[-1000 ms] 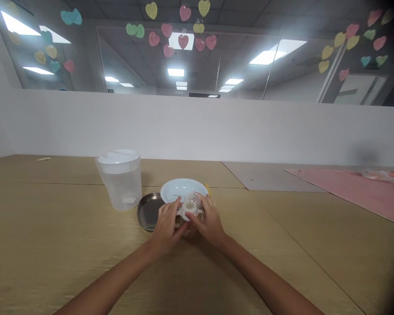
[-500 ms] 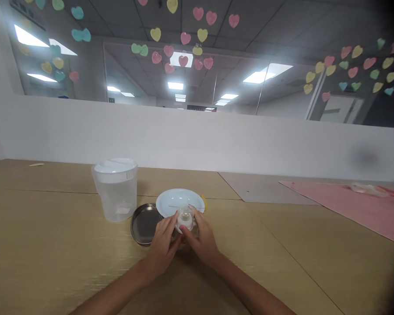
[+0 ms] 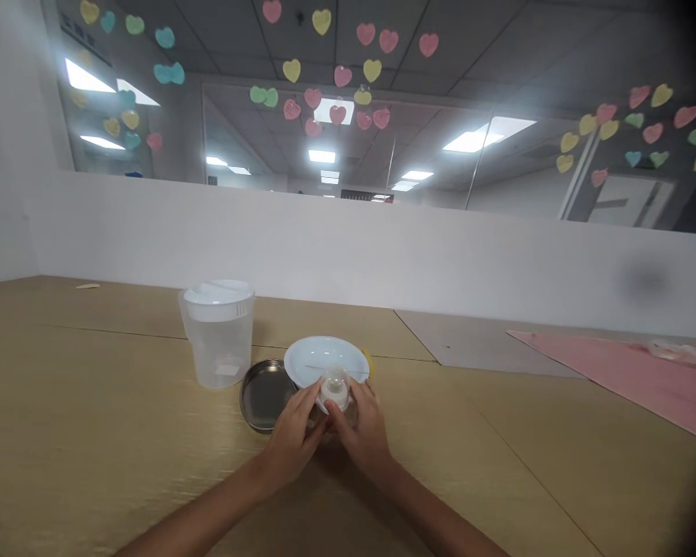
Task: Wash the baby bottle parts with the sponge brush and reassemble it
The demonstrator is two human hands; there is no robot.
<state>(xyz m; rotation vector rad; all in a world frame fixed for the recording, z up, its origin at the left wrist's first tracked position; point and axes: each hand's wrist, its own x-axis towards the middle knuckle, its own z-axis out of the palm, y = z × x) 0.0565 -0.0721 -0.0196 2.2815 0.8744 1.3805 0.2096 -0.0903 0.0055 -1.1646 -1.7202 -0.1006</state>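
Both hands hold a small clear bottle with a white collar and a clear domed cap [image 3: 335, 389] in front of the white bowl. My left hand [image 3: 293, 437] has its fingers wrapped round the left side. My right hand [image 3: 364, 429] grips the right side, its thumb across the front near the collar. The fingers hide most of the bottle's lower part. Just beyond the cap lies the white bowl [image 3: 310, 360], with something thin inside it. A round metal tray [image 3: 265, 394] is on the table at the left of the hands, partly behind my left hand.
A translucent lidded pitcher [image 3: 220, 340] stands behind the metal tray on the tan table [image 3: 121, 410]. Something yellow shows at the bowl's right edge. At the right lie a grey sheet [image 3: 487, 344] and a pink cloth [image 3: 632, 375] with a plastic packet on it. A white wall [image 3: 353, 255] rises behind.
The camera view has shifted, so the surroundings appear slightly farther right. Both hands still hold the bottle, which sits a little lower against the bowl in the picture.
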